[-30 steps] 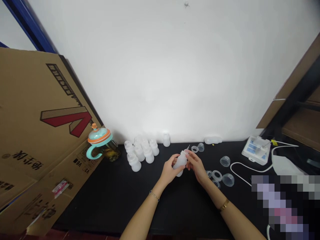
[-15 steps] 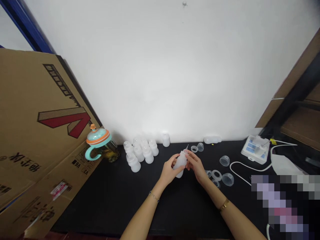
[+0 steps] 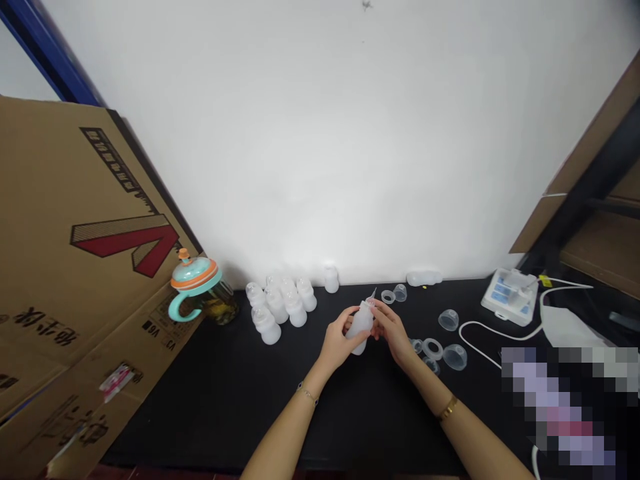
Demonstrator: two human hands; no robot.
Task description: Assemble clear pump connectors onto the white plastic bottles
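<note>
My left hand (image 3: 342, 339) is wrapped round a frosted white baby bottle (image 3: 361, 328), which tilts over the black table with its neck up and to the right. At the bottle's mouth, my right hand (image 3: 391, 327) pinches a small clear pointed piece (image 3: 373, 297); its exact kind is hard to make out. The lower fingers of that hand are bent beside the bottle. To the left stands a group of white baby bottles (image 3: 276, 303) with clear caps. One more white bottle (image 3: 331, 279) stands by the wall, apart from the group.
Right of my hands lie clear domed caps (image 3: 455, 357) and ring collars (image 3: 433, 349). A white bottle (image 3: 424, 279) lies on its side by the wall. Farther right are a white plastic case (image 3: 510, 297) and a white cable (image 3: 493, 327). A teapot (image 3: 203, 290) and cardboard box (image 3: 100, 267) stand left.
The view has shifted very slightly. Both hands keep their hold at the bottle, with no clear movement of the things on the table.
</note>
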